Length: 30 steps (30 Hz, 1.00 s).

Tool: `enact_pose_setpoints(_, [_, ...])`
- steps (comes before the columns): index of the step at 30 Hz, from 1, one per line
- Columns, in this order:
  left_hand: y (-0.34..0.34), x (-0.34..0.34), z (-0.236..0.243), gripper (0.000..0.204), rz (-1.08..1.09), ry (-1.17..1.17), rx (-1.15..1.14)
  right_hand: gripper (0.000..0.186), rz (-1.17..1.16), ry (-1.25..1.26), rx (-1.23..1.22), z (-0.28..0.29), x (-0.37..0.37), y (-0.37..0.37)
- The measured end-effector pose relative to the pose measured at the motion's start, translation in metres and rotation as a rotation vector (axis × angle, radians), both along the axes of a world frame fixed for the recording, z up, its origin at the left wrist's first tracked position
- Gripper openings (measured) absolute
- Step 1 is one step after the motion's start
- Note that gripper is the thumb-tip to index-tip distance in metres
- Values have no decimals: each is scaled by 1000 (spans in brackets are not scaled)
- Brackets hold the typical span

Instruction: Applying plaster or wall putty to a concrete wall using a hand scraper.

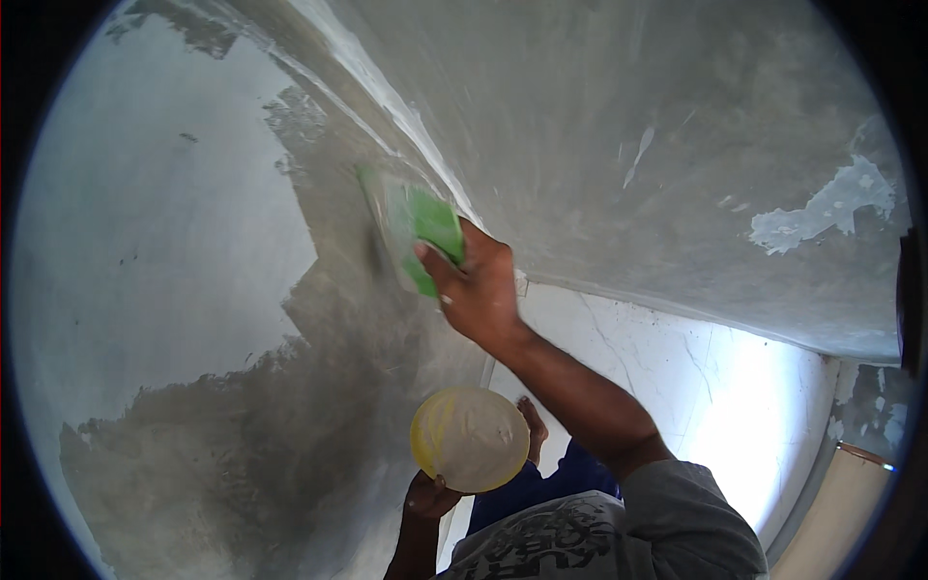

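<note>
My right hand [478, 280] grips a green flat spreader [425, 213] smeared with white paste, held at the left wall [340, 319] beside the corner where two grey walls meet. White streaks run along that corner, and a large paler coated patch [164, 222] covers the left of that wall. Low in the view, my left hand [430, 495] holds a round yellow container [469, 435] by its rim, its face covered in pale grey paste.
The right wall [657, 174] has scattered white patches. Below lies a white veined floor [619, 348] with bright light on it and my bare foot [532, 425]. A cream-coloured rectangular panel or object [822, 512] stands at the lower right.
</note>
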<state>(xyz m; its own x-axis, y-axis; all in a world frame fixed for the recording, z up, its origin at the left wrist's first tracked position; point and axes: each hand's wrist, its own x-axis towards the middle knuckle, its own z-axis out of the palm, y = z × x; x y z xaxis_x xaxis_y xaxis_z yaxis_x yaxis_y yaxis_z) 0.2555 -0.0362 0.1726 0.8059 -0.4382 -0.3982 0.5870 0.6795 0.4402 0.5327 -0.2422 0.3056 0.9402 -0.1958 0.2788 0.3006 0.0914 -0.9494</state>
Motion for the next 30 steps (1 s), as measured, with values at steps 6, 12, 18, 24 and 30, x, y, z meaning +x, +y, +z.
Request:
enact_pose_setpoints(6, [1, 2, -14, 67, 57, 88, 150, 30, 86, 436, 442, -251, 10, -31])
enact_pose_setpoints(12, [9, -10, -61, 70, 83, 207, 170, 29, -62, 674, 261, -512, 57, -11])
enact_pose_setpoints(18, [10, -21, -85, 77, 177, 329, 240, 21, -173, 814, 313, -550, 104, 24])
enact_pose_setpoints(24, [16, -28, -76, 77, 176, 287, 210, 18, -46, 763, 373, -464, 102, 22])
enact_pose_setpoints(30, [9, -14, -39, 71, 182, 187, 78, 15, 36, 590, 408, -327, 95, 9])
